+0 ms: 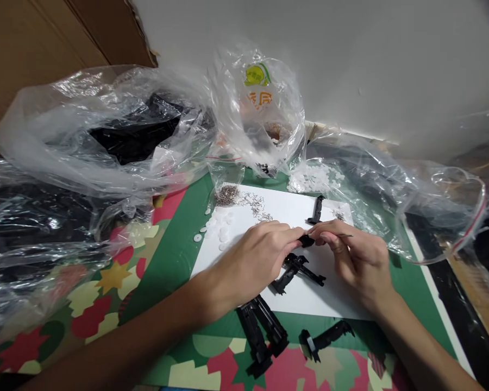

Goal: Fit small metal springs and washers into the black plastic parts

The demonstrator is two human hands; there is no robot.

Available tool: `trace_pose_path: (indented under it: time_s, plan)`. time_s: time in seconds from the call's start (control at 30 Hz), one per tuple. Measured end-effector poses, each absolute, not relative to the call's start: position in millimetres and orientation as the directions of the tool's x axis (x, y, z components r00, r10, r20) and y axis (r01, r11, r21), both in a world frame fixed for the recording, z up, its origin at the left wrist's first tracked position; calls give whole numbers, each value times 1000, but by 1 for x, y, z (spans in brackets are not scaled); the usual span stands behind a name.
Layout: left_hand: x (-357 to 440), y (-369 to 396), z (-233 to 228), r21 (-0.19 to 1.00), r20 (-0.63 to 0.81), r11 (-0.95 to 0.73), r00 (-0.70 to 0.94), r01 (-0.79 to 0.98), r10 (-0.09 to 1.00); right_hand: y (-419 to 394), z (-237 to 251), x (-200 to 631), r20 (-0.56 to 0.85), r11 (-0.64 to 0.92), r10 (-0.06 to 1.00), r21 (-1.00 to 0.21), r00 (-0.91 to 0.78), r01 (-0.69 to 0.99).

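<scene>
My left hand (256,255) and my right hand (356,259) meet over a white sheet (297,209), pinching a small black plastic part (307,240) between their fingertips. The right hand also holds a thin metal pin or tweezer tip (345,235) that sticks out to the right. Below the hands lie several long black plastic parts (297,270), some on the sheet, others (263,331) on the patterned mat. One more black part (317,209) lies at the sheet's far edge. Small metal springs (252,202) and white discs (220,228) are scattered on the sheet's far left.
Large clear plastic bags (98,130) holding black parts crowd the left and back. A printed bag (257,108) stands behind the sheet. A pile of white discs (313,176) lies in another bag at right (432,201). A colourful leaf-patterned mat (106,293) covers the table.
</scene>
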State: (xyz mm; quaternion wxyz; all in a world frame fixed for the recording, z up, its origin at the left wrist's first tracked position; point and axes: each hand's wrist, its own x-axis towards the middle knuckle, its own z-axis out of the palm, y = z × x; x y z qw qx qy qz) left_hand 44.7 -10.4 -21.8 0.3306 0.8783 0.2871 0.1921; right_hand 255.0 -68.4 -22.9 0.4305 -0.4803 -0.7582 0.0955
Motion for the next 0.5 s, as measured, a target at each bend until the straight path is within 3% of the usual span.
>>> trace_pose_path:
  time_s: [0.13,0.3,0.5]
  plan:
    - [46,-11,-22,719,148,-594,757,360,637,-71,-26,254,527,463,845,-641,-87,612]
    - [45,-15,-24,718,161,-572,704,397,692,-72,-21,266,582,433,807,-699,101,569]
    - [44,-19,-24,669,116,-520,616,532,779,-76,-12,268,352,259,935,-601,-40,756]
